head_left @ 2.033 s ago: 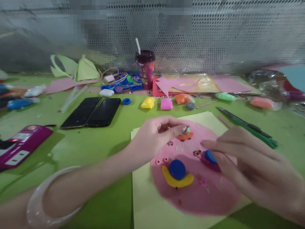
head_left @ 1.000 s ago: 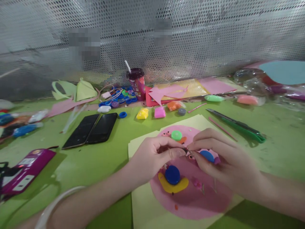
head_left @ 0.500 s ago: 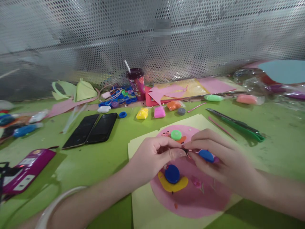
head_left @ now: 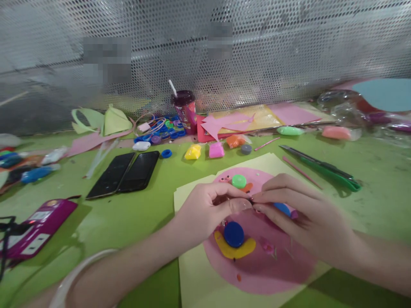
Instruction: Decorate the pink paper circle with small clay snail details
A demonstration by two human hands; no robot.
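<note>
My left hand (head_left: 215, 207) and my right hand (head_left: 298, 214) meet fingertip to fingertip over a pink paper circle (head_left: 257, 273). Between them they pinch a tiny dark piece (head_left: 251, 200), too small to name for sure. The circle lies on pale yellow sheets (head_left: 195, 273). Stuck or resting on it are a dark blue bottle cap (head_left: 234, 234) above a curved yellow clay strip (head_left: 237, 251), a light green cap (head_left: 239, 181), and a small pink clay flower (head_left: 268, 248). Another blue cap (head_left: 282, 208) is partly hidden by my right fingers.
Behind lie clay packets in yellow (head_left: 193, 152), pink (head_left: 216, 150) and orange (head_left: 236, 141). A green utility knife (head_left: 324, 169) with its blade out is at right. Phones (head_left: 139, 171), a purple device (head_left: 41, 229) and a lidded cup (head_left: 185, 112) stand left and back, before a perforated metal panel (head_left: 272, 55).
Both hands keep their pinch, with the right fingers drawn slightly closer around the dark piece. The whole view has shifted a little; the objects on the table stay put.
</note>
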